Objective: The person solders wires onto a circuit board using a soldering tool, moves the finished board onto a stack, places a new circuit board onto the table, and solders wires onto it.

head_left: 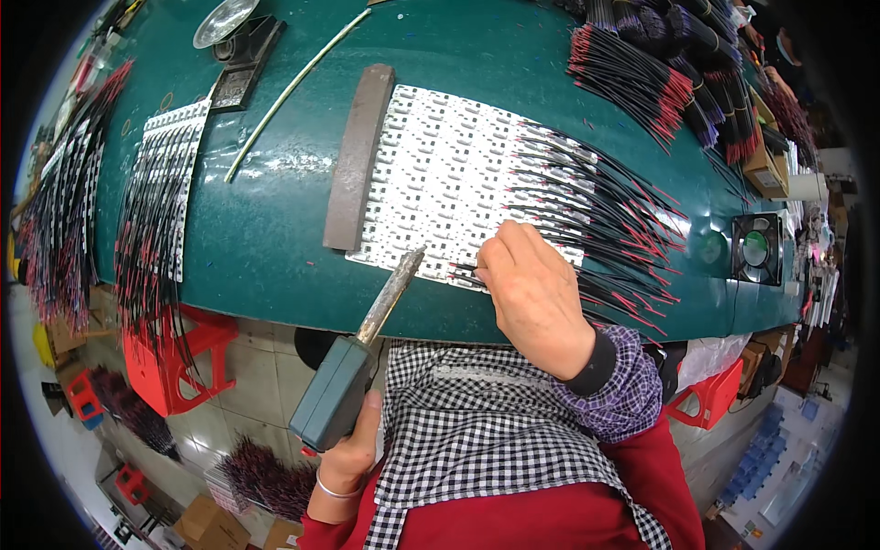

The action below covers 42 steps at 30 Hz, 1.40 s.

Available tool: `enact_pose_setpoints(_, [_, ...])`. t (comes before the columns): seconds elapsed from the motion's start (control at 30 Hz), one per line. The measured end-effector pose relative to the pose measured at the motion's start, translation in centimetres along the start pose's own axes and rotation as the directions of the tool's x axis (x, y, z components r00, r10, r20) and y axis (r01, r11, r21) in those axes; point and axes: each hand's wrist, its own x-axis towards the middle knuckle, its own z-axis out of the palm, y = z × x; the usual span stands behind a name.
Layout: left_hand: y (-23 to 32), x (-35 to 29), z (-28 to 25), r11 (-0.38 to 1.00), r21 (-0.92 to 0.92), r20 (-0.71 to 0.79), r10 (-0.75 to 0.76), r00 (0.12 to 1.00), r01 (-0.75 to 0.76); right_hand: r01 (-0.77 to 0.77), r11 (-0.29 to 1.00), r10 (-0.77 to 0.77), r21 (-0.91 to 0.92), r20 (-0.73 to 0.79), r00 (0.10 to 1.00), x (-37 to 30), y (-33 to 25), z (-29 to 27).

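My left hand (356, 447) is wrapped round a soldering gun (332, 390) with a grey-green body. The gun's long metal tip points up to the lower edge of a white circuit-board panel (440, 165). My right hand (536, 289) rests over the panel's lower right part, fingertips pinched together. Thin black wires with red ends (632, 229) fan out rightward from the panel, some passing under this hand. What sits between the right fingertips is mostly hidden, though a dark wire shows beside them. Along the panel's left edge lies a brown bar (359, 156).
Wired panels (156, 202) hang over the table's left side. A pale stick (293, 96) and a scale (234, 50) lie behind. Bundled wires (632, 82) fill the far right, above a small black fan (756, 249). A red stool (183, 362) stands below the green table (275, 229).
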Motion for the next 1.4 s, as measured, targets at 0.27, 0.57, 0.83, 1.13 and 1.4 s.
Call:
enact_pose_setpoints(0.27, [-0.6, -0.2, -0.4, 0.964, 0.228, 0.039, 0.129, 0.991, -0.134, -0.08, 0.906, 0.112, 0.415, -0.052, 0.992, -0.1, 0.2, -0.4])
enact_pose_setpoints(0.57, [0.3, 1.0, -0.2, 1.0, 0.026, 0.106, 0.011, 0.994, -0.014, -0.05, 0.938, 0.126, 0.343, -0.203, 0.971, 0.3, 0.3, 1.6])
enact_pose_setpoints(0.83, [0.9, 2.7, 1.2, 0.996, 0.007, 0.023, 0.087, 0.996, -0.087, -0.07, 0.953, 0.131, 0.294, -0.193, 0.972, 0.5, 0.1, 1.7])
enact_pose_setpoints(1.13, [0.7, 2.7, 0.7, 0.99, 0.092, 0.079, 0.102, 0.992, -0.109, -0.095, 0.952, 0.147, 0.291, -0.16, 0.976, 0.6, -0.1, 1.6])
enact_pose_setpoints(1.4, [0.5, 1.6, 0.1, 0.999, -0.001, 0.056, -0.052, 0.997, 0.052, -0.099, 0.948, 0.153, 0.304, -0.157, 0.976, 0.7, -0.1, 1.5])
